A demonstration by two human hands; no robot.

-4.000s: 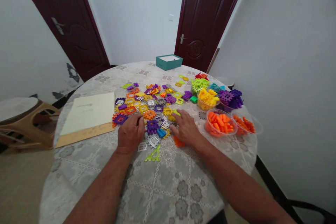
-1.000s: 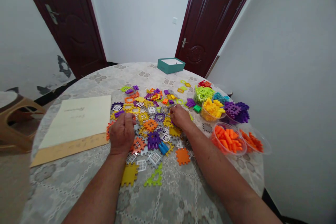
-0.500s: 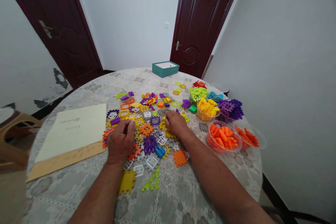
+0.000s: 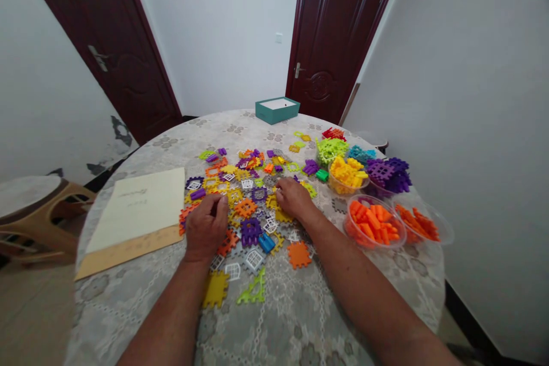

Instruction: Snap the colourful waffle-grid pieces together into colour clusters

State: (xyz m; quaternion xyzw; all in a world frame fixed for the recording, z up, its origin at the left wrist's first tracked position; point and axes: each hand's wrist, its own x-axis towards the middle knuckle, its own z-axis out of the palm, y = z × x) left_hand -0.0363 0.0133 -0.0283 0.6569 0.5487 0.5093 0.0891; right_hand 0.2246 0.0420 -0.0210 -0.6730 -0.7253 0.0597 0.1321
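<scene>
A heap of flat plastic building tiles [image 4: 249, 194] in purple, orange, yellow, green and white covers the middle of a round table [image 4: 274, 320]. My left hand [image 4: 206, 226] rests palm down on the heap's near left side, fingers curled over the pieces. Further right, my right hand [image 4: 293, 197] lies on the tiles with its fingers bent down among them. What the fingers hold, if anything, is hidden. A loose orange tile [image 4: 299, 254], a yellow tile [image 4: 215, 290] and a green triangular piece [image 4: 253, 293] lie nearest me.
Clear tubs at the right hold orange pieces [image 4: 374, 226], more orange pieces [image 4: 422, 224], yellow pieces [image 4: 347, 174], green pieces [image 4: 331, 150] and purple pieces [image 4: 388, 175]. A cream booklet [image 4: 139, 206] lies left. A teal box [image 4: 277, 109] stands at the far edge. A wooden stool [image 4: 34, 214] is at the left.
Over four seconds both hands worked further into the heap, uncovering the yellow and orange tiles near me. In the last half second only the view shifted; the hands stayed put.
</scene>
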